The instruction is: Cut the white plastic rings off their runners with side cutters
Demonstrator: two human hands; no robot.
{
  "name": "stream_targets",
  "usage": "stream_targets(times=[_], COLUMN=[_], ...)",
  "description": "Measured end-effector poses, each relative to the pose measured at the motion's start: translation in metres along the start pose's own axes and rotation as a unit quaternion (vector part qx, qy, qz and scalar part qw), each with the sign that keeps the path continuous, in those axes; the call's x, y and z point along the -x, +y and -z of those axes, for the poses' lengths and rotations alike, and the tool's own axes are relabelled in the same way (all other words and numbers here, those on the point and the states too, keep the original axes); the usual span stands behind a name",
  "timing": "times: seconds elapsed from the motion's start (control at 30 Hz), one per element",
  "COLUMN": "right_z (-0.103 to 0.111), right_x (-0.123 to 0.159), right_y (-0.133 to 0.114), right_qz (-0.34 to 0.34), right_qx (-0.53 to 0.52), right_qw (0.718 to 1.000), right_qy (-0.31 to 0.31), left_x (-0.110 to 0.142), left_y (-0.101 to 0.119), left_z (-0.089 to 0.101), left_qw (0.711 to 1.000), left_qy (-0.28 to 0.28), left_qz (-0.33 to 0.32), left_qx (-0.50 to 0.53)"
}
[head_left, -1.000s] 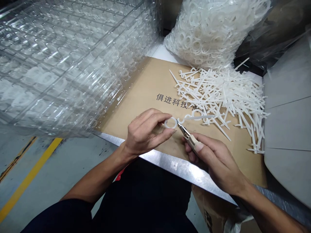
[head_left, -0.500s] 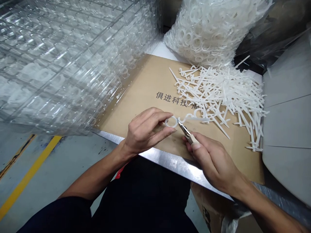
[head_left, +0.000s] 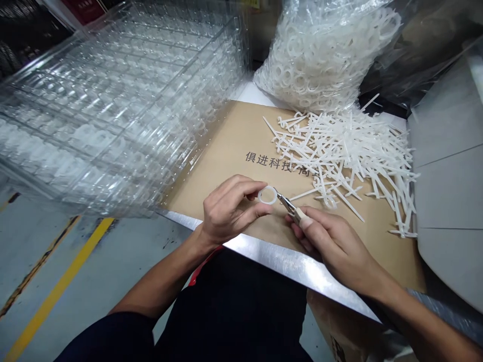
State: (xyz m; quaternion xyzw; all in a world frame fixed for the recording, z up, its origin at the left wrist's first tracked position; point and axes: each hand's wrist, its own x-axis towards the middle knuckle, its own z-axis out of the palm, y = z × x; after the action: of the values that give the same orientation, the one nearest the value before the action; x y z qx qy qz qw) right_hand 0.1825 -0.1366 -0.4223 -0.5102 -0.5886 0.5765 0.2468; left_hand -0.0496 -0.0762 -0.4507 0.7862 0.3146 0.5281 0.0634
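Between the thumb and fingertips of my left hand (head_left: 236, 208) is a translucent white plastic ring (head_left: 260, 202). My right hand (head_left: 330, 241) grips small cutting pliers (head_left: 287, 203) with beige handles. The metal jaws are at the ring's right edge; whether they touch it I cannot tell. Just beyond the pliers, a heap of white plastic sprues (head_left: 350, 156), thin stems with curled ends, is spread over the cardboard sheet (head_left: 222, 146).
Clear plastic trays (head_left: 132, 100) with whitish pieces in their cells are stacked at the left. A clear bag (head_left: 317, 60) full of white rings leans at the back. A grey panel (head_left: 449, 191) borders the right side; the metal table edge (head_left: 279, 261) runs along the front.
The curled sprue attached to the ring has come off, and a stem now lies at the near edge of the heap. Both hands keep their grips. The camera view has shifted slightly.
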Motion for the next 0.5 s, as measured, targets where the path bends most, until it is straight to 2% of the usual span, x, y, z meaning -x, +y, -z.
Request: stream_targets(times=[0.5], right_z=[0.0000], right_x=[0.0014], right_y=[-0.0031], right_qz=[0.007], right_qx=[0.010], right_qw=[1.000], right_qy=[-0.008], left_x=[-0.0006], left_y=[0.0008], left_z=[0.0007], left_qw=[1.000], left_qy=[0.003], left_qz=[-0.023], left_qx=[0.001])
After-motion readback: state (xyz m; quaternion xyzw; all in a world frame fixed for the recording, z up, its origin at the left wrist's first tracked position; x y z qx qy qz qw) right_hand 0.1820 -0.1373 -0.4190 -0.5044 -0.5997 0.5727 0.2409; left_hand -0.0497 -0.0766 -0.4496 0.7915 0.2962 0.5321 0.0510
